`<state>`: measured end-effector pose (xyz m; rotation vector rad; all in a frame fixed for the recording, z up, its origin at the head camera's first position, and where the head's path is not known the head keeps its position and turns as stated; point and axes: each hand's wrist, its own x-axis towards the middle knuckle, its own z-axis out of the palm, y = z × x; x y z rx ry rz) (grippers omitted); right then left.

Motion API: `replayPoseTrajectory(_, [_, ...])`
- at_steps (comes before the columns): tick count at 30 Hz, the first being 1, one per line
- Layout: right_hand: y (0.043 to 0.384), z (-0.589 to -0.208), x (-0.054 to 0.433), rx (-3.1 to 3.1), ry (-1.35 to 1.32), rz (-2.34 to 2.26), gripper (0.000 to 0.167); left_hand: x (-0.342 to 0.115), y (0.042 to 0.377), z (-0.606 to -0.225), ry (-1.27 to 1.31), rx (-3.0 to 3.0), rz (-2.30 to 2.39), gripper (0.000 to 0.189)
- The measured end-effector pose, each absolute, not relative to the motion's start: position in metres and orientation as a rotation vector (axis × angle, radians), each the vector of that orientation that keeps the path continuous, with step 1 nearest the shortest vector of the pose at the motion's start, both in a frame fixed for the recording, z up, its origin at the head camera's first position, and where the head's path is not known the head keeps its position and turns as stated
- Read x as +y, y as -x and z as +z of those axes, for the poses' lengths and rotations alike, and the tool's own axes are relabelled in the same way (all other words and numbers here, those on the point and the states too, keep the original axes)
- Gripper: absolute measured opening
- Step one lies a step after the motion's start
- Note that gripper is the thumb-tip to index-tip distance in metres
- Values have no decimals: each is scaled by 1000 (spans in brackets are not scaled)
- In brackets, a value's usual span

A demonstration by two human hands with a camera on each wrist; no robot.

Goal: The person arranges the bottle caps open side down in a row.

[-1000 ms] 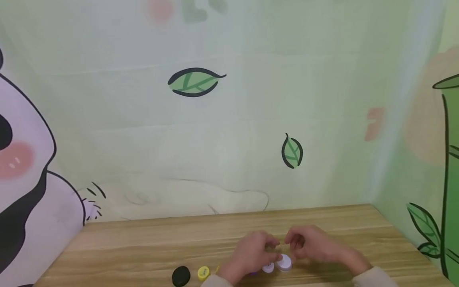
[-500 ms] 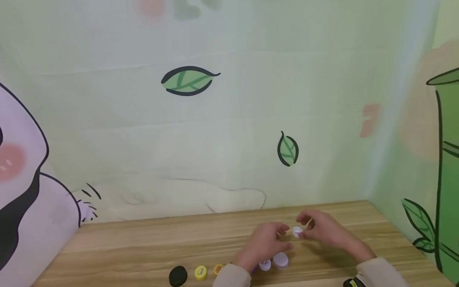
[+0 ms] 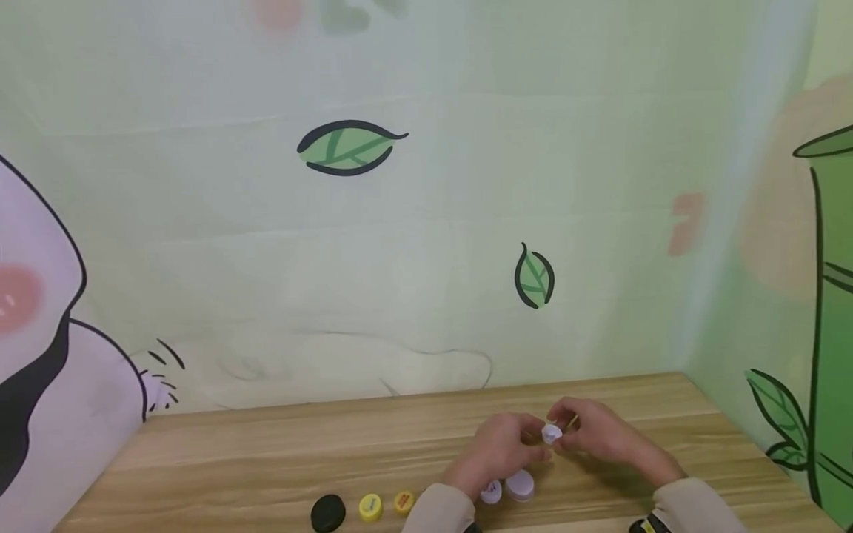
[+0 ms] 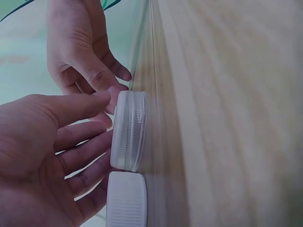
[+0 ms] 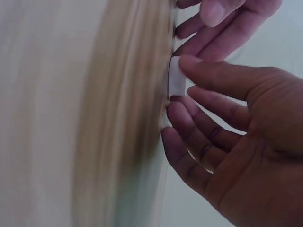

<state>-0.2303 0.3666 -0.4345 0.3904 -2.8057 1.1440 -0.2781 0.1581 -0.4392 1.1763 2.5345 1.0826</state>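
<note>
A small white bottle cap [image 3: 551,434] sits between my two hands over the table. My right hand [image 3: 596,433] pinches this cap; in the right wrist view the thumb lies at the upper end of the cap [image 5: 177,78], the other fingers curve below. My left hand [image 3: 503,448] is just left of it with thumb and fingers apart; whether they touch the cap cannot be told. Nearer me stand a wide white cap [image 3: 520,485] and a smaller white cap [image 3: 491,491]. In the left wrist view the wide cap [image 4: 128,130] and a ribbed white cap [image 4: 126,198] lie beside the left fingers.
Further left in the row are a black lid [image 3: 328,512], a yellow cap [image 3: 370,507] and an orange-yellow cap [image 3: 403,503]. The left sleeve [image 3: 440,509] hides part of this row. Behind the wooden table [image 3: 266,444] hangs a printed cloth backdrop [image 3: 413,296].
The small white cap came into sight at my right hand. Both hands shifted away from the row of caps, and the left hand has closed in on the right. The view turned slightly right.
</note>
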Motion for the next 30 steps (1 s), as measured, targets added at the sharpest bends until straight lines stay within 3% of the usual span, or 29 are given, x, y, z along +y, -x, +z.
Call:
replayPoseTrajectory(11, [226, -431, 362, -2818, -394, 1240, 25, 152, 276, -440, -1194, 2551, 1156, 28])
replayPoseTrajectory(20, [221, -408, 358, -2834, -442, 1342, 13, 147, 277, -434, -1151, 2623, 1231, 7])
replayPoseTrajectory(30, [217, -406, 355, -2783, -547, 1331, 14, 133, 273, -429, -1140, 2517, 1319, 9])
